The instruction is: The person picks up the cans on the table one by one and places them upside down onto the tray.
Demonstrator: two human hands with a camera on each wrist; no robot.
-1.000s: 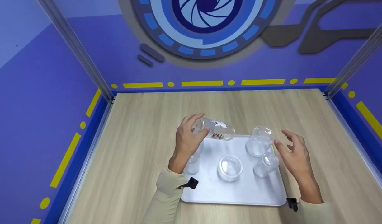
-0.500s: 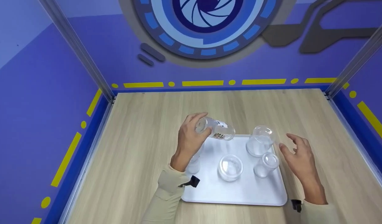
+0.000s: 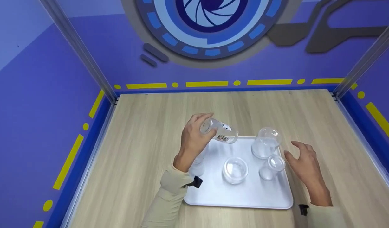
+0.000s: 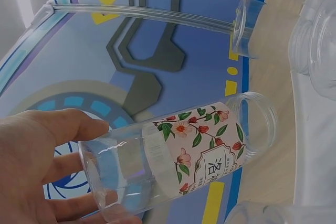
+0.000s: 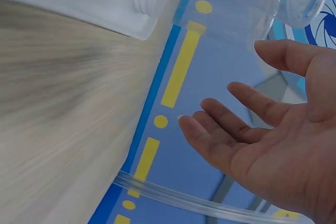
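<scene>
My left hand [image 3: 192, 136] grips a clear plastic jar [image 4: 202, 148] by one end, holding it tilted over the back edge of a white tray [image 3: 238, 198]. A floral label with printed characters wraps the jar, and its ringed far end points right and slightly down in the head view. Just past the tray's right edge, my right hand [image 3: 305, 163] holds nothing, its fingers spread and loosely bent in the right wrist view. Nearest to it are a large clear jar [image 3: 264, 147] and a smaller clear bottle [image 3: 270, 169] on the tray.
A round clear container [image 3: 235, 172] stands mid-tray. At the tray's left, another clear container [image 3: 197, 167] is partly hidden by my left forearm. Around the wooden table [image 3: 143, 133] rise blue-purple printed walls [image 3: 194, 72] with metal corner posts.
My left hand has shifted slightly right with the jar, whose ringed end dips a little lower. My right hand has drawn away from the large jar, to the right and toward me.
</scene>
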